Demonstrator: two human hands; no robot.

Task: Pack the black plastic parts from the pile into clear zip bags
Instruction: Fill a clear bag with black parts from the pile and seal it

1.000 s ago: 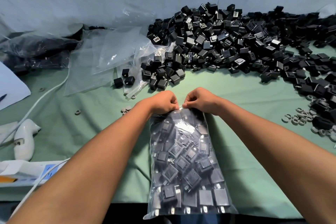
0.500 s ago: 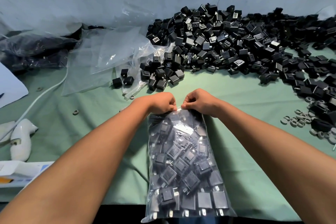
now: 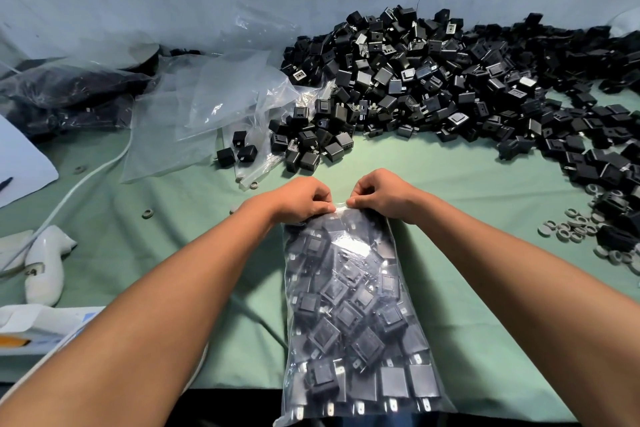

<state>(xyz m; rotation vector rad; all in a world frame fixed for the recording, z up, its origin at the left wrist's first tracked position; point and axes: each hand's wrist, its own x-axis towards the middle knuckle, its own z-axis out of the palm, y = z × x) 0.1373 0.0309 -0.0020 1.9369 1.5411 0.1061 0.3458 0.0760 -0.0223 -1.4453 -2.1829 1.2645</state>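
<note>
A clear zip bag [image 3: 353, 315] stuffed with black plastic parts lies on the green table cover [image 3: 485, 211], its bottom hanging over the near edge. My left hand [image 3: 304, 199] pinches the bag's top strip at its left end. My right hand [image 3: 381, 196] pinches the same strip just to the right, fingertips a small gap apart. A big pile of loose black parts [image 3: 433, 80] spreads across the back and right of the table.
Empty clear bags [image 3: 214, 104] lie crumpled left of the pile. A filled dark bag [image 3: 65, 94] sits at far left. A white handheld tool [image 3: 45, 270] with a cable, a white box [image 3: 41, 326], and grey rings [image 3: 568, 229] lie around.
My two hands have drawn slightly apart along the bag's top strip. The bag has stayed where it was.
</note>
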